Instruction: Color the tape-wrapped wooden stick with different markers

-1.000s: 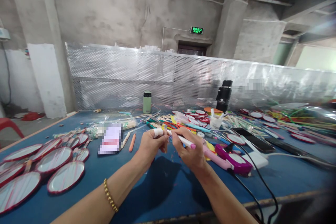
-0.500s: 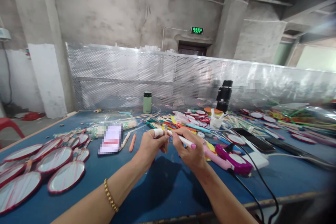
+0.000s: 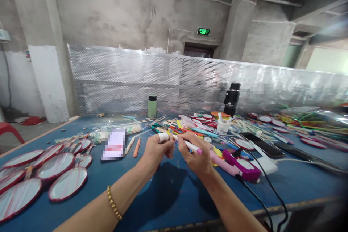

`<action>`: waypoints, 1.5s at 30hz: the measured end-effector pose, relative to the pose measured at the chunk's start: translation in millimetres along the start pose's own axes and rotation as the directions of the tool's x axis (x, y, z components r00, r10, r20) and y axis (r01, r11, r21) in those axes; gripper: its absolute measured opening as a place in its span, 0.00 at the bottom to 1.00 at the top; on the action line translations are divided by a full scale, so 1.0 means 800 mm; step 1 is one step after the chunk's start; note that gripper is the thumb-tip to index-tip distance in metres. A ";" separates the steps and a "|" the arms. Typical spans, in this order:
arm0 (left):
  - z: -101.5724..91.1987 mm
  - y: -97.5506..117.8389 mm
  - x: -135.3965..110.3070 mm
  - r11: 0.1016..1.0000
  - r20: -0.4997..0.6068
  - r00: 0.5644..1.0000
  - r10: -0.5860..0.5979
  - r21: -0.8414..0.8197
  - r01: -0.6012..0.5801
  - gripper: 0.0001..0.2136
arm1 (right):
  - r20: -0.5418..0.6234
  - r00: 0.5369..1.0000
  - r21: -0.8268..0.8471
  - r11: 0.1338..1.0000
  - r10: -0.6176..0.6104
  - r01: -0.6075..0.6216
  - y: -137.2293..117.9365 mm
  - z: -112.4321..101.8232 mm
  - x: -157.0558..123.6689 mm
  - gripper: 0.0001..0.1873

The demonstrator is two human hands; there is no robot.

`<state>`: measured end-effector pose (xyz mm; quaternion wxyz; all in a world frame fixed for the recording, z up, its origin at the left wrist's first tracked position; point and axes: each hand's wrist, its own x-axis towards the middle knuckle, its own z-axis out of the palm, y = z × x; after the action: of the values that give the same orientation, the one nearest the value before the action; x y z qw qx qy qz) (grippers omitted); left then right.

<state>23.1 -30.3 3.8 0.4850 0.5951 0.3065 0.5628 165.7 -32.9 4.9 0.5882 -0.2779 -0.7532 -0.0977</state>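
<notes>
Near the middle of the table, my left hand (image 3: 157, 152) is closed on a small flat wooden stick (image 3: 171, 145), held upright between thumb and fingers. A white wrap (image 3: 163, 137) covers one of its fingers. My right hand (image 3: 197, 152) pinches a white marker (image 3: 192, 146) with a pink end, like a pen. The marker's tip side points left at the stick; whether it touches is too small to tell. Just behind the hands lies a pile of coloured sticks and pens (image 3: 176, 129). To the left, an orange stick (image 3: 137, 148) rests on the table.
Round red-rimmed discs (image 3: 69, 184) crowd the left. A phone with a lit screen (image 3: 114, 145) lies nearer. On the right are a purple-and-pink glue gun (image 3: 241, 166), cables, a dark phone (image 3: 262, 144) and a white cup (image 3: 223, 127). A green bottle (image 3: 152, 107) and black flask (image 3: 231, 99) stand behind.
Almost nothing differs. The view has shifted very slightly; both hands keep their hold on the wooden stick and the marker in nearly the same place.
</notes>
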 end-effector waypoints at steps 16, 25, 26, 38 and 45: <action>0.000 -0.001 0.001 1.000 0.003 1.000 -0.001 -0.016 0.001 0.10 | 0.011 1.000 -0.027 1.000 0.006 -0.006 -0.001 0.000 0.001 0.07; 0.000 -0.003 0.001 1.000 0.001 1.000 -0.003 0.027 0.003 0.12 | 0.019 1.000 0.015 1.000 0.009 -0.009 -0.002 0.000 0.001 0.05; 0.000 -0.004 0.002 1.000 0.001 1.000 -0.002 0.029 0.002 0.11 | 0.030 0.999 0.019 1.000 0.009 -0.009 -0.001 0.000 0.000 0.05; 0.000 -0.007 0.002 0.999 0.004 1.000 0.006 0.048 -0.007 0.12 | 0.009 1.000 0.001 1.000 -0.006 0.006 -0.001 0.001 0.001 0.05; 0.001 -0.007 0.003 0.999 0.001 1.000 0.001 0.042 -0.001 0.13 | 0.026 1.000 0.005 1.000 0.000 0.000 0.000 0.001 0.001 0.06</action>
<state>24.9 -26.7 -0.2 0.4720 0.6056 0.3178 0.5563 164.7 -32.4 5.7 0.5790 -0.2778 -0.7610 -0.0922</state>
